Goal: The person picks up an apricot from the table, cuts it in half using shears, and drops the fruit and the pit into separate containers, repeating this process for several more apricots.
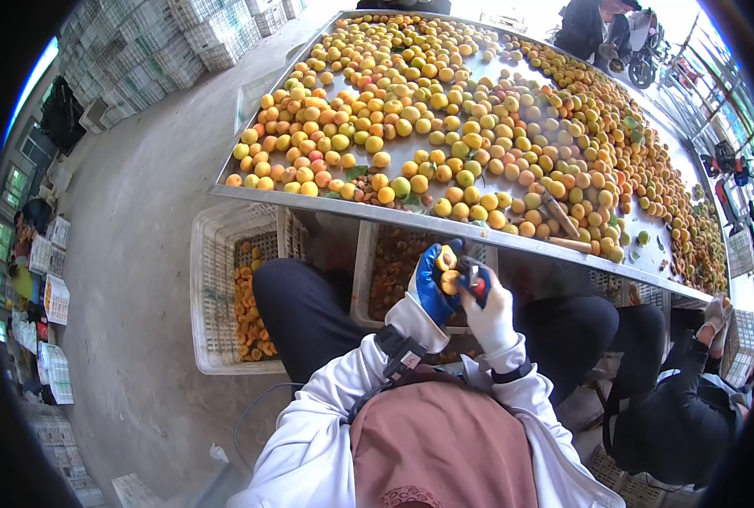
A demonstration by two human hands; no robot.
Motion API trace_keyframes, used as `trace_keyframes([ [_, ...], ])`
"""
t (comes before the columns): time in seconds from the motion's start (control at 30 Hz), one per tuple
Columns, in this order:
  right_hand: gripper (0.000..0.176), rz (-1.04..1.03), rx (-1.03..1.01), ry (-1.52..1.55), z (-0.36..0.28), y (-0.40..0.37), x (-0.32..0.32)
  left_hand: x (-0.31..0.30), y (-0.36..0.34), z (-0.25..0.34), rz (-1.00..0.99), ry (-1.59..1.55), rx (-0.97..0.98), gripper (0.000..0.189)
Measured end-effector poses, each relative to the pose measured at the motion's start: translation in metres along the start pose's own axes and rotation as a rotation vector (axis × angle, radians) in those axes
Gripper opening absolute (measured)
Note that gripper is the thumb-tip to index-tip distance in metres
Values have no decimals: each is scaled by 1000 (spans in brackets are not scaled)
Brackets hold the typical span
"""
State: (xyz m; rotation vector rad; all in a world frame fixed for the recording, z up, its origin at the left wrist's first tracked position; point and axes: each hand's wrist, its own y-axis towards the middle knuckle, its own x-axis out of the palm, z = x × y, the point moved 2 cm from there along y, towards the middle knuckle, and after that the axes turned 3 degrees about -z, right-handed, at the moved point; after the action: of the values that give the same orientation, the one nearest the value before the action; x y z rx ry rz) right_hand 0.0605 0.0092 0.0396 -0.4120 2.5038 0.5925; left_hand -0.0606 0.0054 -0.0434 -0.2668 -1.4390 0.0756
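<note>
My left hand (pixel 428 292), in a white glove with a blue-coated palm, is closed around an apricot (pixel 448 257) split into two halves, its cut faces turned up. Close beside it, my right hand (pixel 493 318) in a white glove grips a small dark tool with a red part (pixel 478 286); its exact kind is hard to make out. Both hands are above my lap, just below the near edge of a metal table (pixel 351 209). Under them stands a crate (pixel 362 275) holding brownish pieces, partly hidden by my hands.
Many whole apricots (pixel 478 127) cover the table, with wooden-looking handles (pixel 560 216) near its front edge. A white crate (pixel 203 296) of apricot halves (pixel 250 313) sits left of my knee. Another person (pixel 673 423) works at right. Crates (pixel 131 51) are stacked at back left.
</note>
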Motion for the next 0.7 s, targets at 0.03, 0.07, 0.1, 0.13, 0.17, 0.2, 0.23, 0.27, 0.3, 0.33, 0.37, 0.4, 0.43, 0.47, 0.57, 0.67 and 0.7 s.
trace_keyframes([
  [0.03,30,52,-17,99,-2,3,-6,-4,1,2,-17,33,20,50],
  [0.07,25,105,-32,197,-5,4,-14,-8,2,3,-34,66,38,51],
  [0.1,16,53,348,546,2,2,-20,2,-4,6,-24,105,15,54],
  [0.13,17,63,404,801,3,7,-24,3,-4,6,-19,104,14,54],
  [0.17,19,122,424,998,2,12,-27,3,-4,4,-24,129,-51,56],
  [0.2,21,184,441,1193,-6,20,-31,5,-4,2,-30,153,-117,59],
  [0.23,25,179,396,1270,-1,25,-30,17,-6,-2,76,205,-131,54],
  [0.27,27,163,371,1288,7,29,-30,22,-9,-7,81,204,-137,54],
  [0.3,25,229,396,1311,6,32,-31,25,-12,-11,133,295,-117,55],
  [0.33,23,295,422,1334,3,34,-30,28,-14,-16,186,385,-98,55],
  [0.37,23,298,428,1333,5,35,-28,31,-17,-20,247,444,-63,51],
  [0.4,22,340,423,1384,8,36,-26,35,-18,-24,253,443,-69,51],
  [0.43,21,383,416,1435,11,37,-25,38,-19,-27,282,512,-64,50],
  [0.47,21,387,423,1436,13,38,-23,40,-20,-30,312,581,-59,49],
  [0.57,24,416,282,1454,19,40,-20,43,-19,-37,317,668,8,44],
  [0.67,25,440,212,1495,36,38,-20,33,-12,-46,327,672,38,40],
  [0.7,27,464,228,1563,38,39,-21,28,-9,-49,331,676,32,40],
])
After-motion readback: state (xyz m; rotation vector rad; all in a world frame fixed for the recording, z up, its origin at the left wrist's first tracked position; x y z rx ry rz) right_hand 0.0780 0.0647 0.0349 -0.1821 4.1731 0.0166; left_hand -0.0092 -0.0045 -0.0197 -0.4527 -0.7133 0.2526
